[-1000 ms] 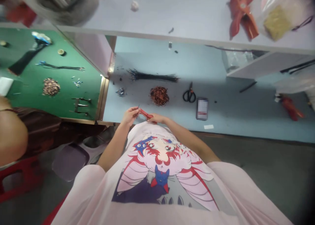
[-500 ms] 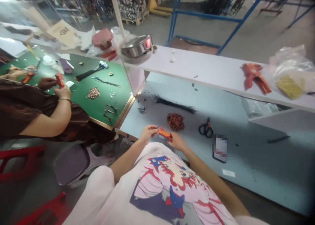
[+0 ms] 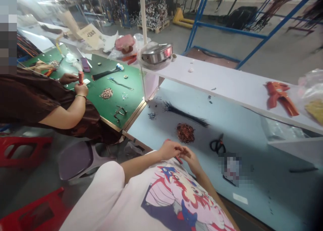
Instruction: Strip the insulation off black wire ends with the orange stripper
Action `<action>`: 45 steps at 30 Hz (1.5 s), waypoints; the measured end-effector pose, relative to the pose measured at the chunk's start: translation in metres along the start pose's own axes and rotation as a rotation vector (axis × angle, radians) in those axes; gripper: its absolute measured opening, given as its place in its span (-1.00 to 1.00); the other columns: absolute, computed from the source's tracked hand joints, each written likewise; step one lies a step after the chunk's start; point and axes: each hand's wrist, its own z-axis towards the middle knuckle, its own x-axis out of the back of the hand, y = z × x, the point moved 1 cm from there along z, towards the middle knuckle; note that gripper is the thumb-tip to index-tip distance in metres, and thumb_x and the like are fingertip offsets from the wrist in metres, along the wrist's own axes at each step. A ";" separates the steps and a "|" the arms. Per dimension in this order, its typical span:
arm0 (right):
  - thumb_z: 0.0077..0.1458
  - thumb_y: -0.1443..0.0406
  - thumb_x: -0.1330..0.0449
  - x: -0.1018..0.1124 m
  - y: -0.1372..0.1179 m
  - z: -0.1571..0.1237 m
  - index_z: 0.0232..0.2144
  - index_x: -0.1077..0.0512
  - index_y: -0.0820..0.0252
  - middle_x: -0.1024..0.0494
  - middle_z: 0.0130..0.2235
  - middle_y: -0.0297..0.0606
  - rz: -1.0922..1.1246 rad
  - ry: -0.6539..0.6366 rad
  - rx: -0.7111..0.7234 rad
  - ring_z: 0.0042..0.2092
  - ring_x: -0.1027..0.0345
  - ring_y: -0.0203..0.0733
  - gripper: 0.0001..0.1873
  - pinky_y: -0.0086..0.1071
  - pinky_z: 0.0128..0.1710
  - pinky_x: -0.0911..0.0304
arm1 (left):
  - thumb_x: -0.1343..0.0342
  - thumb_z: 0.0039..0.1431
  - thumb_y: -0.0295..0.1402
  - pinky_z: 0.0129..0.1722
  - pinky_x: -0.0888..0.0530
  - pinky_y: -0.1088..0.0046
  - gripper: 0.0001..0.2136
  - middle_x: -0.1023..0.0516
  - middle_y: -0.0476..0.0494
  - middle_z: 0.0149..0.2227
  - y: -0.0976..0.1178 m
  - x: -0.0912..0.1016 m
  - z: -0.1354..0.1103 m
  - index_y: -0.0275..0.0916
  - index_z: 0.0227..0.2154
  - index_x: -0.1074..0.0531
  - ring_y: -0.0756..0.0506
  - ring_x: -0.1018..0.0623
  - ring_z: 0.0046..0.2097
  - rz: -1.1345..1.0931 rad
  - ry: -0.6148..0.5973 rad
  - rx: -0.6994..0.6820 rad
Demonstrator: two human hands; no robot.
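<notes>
My left hand (image 3: 171, 150) reaches across in front of my body, and its fingertips meet my right hand (image 3: 191, 160). The left fingers are closed together; what they pinch, if anything, is too small to tell. Curled in my right hand is an orange-red hand tool (image 3: 179, 159), mostly covered by both hands, with only a little of its red showing. Just beyond the hands lies a pile of small copper-coloured pieces (image 3: 185, 133). Behind that pile, a bundle of thin black wires (image 3: 186, 114) lies across the blue tabletop (image 3: 254, 136).
Black-handled scissors (image 3: 218, 145) and a blurred-out phone (image 3: 230, 181) lie to the right. Small silvery parts (image 3: 151, 115) sit at the left. The raised white shelf (image 3: 227, 79) carries orange-red pliers (image 3: 281, 98). A co-worker's hand (image 3: 81, 89) holds a red tool at the green table (image 3: 131, 104).
My left hand has moved right, over the orange-red tool to the right hand, so the tool is now mostly hidden. The camera view has shifted, moving the table contents rightward and down.
</notes>
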 end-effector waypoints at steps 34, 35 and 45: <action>0.20 0.30 -0.05 -0.003 -0.040 -0.005 -0.39 -0.53 0.18 -0.53 -0.39 -0.20 -0.492 0.349 0.120 -0.32 -0.37 -0.20 -0.74 -0.40 -0.30 -0.20 | 0.10 0.21 -0.37 -0.26 -0.26 0.47 -0.84 -0.48 -0.09 -0.37 0.000 0.018 0.006 -0.22 -0.37 -0.38 -0.04 -0.41 -0.31 0.381 -0.157 -0.020; 0.20 0.30 -0.05 -0.002 -0.040 -0.005 -0.40 -0.53 0.18 -0.53 -0.39 -0.21 -0.474 0.347 0.139 -0.33 -0.38 -0.21 -0.74 -0.40 -0.30 -0.21 | 0.10 0.21 -0.36 -0.28 -0.26 0.48 -0.84 -0.46 -0.07 -0.39 0.000 0.019 0.006 -0.22 -0.38 -0.36 -0.03 -0.40 -0.33 0.350 -0.162 -0.020; 0.24 0.29 -0.01 -0.001 -0.045 -0.006 -0.36 -0.52 0.15 -0.54 -0.37 -0.20 -0.424 0.365 0.226 -0.30 -0.39 -0.17 -0.72 -0.37 -0.27 -0.24 | 0.15 0.21 -0.31 -0.36 -0.27 0.51 -0.84 -0.33 0.02 -0.49 0.000 0.017 0.003 -0.22 -0.41 -0.26 0.02 -0.32 -0.41 0.144 -0.116 -0.005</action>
